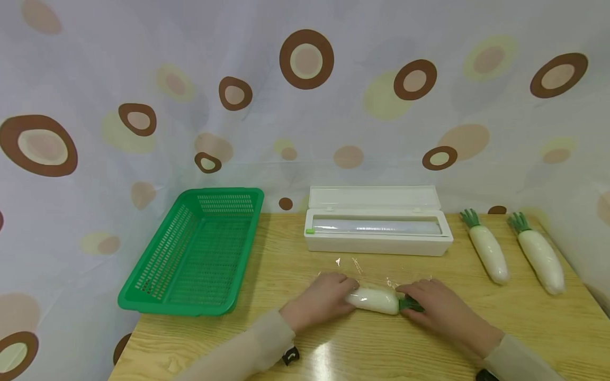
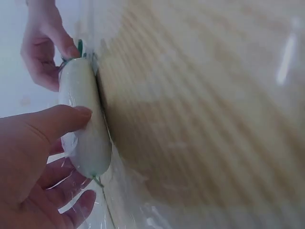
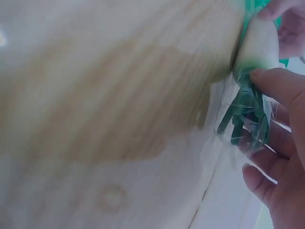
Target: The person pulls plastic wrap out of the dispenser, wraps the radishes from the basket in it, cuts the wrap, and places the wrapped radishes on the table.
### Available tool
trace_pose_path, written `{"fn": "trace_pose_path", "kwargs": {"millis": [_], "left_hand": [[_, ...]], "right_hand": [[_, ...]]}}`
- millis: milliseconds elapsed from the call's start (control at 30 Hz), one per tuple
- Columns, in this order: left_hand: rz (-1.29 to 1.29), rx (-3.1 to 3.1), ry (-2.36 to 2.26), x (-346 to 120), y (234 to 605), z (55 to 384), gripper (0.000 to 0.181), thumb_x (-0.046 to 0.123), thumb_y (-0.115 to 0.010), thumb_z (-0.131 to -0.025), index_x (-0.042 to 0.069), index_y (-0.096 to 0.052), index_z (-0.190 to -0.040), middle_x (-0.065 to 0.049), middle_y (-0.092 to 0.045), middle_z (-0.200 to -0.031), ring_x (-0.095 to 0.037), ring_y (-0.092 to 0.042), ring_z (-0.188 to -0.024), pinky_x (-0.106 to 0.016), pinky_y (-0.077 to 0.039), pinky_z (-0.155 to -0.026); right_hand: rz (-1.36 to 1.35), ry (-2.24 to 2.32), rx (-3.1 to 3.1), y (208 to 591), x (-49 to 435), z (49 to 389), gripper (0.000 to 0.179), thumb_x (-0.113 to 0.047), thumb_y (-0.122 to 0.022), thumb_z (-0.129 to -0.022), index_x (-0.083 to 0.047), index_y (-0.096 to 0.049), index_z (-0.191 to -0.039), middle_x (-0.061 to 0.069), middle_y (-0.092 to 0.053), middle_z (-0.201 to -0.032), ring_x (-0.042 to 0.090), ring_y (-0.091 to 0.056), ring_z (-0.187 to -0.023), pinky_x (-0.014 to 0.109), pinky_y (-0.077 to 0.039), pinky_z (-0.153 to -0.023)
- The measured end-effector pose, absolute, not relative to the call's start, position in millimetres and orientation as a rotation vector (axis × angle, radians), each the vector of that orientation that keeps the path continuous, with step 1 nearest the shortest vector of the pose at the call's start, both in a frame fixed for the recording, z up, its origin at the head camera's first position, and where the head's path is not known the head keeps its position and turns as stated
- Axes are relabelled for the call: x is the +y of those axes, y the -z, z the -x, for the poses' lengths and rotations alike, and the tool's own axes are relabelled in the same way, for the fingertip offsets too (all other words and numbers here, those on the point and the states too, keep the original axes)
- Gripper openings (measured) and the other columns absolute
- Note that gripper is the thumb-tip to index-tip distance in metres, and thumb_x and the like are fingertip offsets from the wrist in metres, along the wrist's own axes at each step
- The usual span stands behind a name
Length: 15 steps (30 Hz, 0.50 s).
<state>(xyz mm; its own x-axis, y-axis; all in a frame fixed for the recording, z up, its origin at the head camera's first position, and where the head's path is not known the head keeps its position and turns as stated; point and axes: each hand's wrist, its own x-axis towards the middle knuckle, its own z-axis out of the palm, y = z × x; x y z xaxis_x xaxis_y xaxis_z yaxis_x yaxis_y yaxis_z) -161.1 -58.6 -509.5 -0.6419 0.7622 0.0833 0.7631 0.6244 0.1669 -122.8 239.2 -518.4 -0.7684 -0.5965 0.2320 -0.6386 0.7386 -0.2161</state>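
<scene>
A white radish [image 1: 375, 300] with green stalks lies on its side near the front of the table, with clear plastic film [image 3: 223, 107] around it. My left hand [image 1: 326, 297] grips its leafless end; in the left wrist view the thumb presses on the white body [image 2: 86, 138] and the fingers curl beneath. At the stalk end, my right hand [image 1: 440, 312] holds the radish, its thumb at the base of the green stalks [image 3: 245, 112] and the other fingers behind them. Creased film glints on the wood just beyond both hands.
Behind the hands stands a white film box [image 1: 378, 244], lid raised, with a roll of clear film [image 1: 376, 227] inside. A green basket [image 1: 248, 254] is at the left. Two more white radishes, one nearer [image 1: 490, 254] and one farther right [image 1: 542, 259], lie on the wooden table [image 1: 362, 354].
</scene>
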Motion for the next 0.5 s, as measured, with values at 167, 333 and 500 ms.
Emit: {"fn": "trace_pose_path", "kwargs": {"millis": [167,333,500], "left_hand": [[1.385,-2.818,0.327,-66.1,513.6,146.5,0.034,0.034,-0.078,-0.094,0.015,-0.071,-0.122,0.004,-0.072,-0.108,-0.009,-0.066,-0.094,-0.024,-0.051,-0.087],[1.386,-2.848,0.351,-71.2,514.3,138.1,0.04,0.038,-0.075,-0.097,0.014,-0.069,-0.129,0.003,-0.071,-0.118,-0.011,-0.064,-0.11,-0.025,-0.049,-0.1],[1.384,-2.859,0.365,-70.2,514.3,137.6,0.042,0.037,-0.074,-0.098,0.012,-0.068,-0.131,0.001,-0.071,-0.122,-0.012,-0.064,-0.113,-0.027,-0.048,-0.103]], "right_hand": [[-1.112,-0.474,-2.641,523.7,245.5,111.0,0.038,-0.026,-0.087,-0.084,-0.02,-0.073,-0.119,-0.012,-0.071,-0.104,0.009,-0.065,-0.092,0.045,-0.054,-0.081],[-1.145,-0.482,-2.544,527.0,248.5,104.7,0.038,-0.024,-0.088,-0.083,-0.023,-0.074,-0.119,-0.015,-0.069,-0.106,0.009,-0.065,-0.095,0.044,-0.054,-0.081],[-1.123,-0.464,-2.55,527.8,248.0,105.4,0.036,-0.027,-0.087,-0.084,-0.023,-0.074,-0.117,-0.016,-0.068,-0.106,0.007,-0.064,-0.095,0.044,-0.054,-0.082]]}}
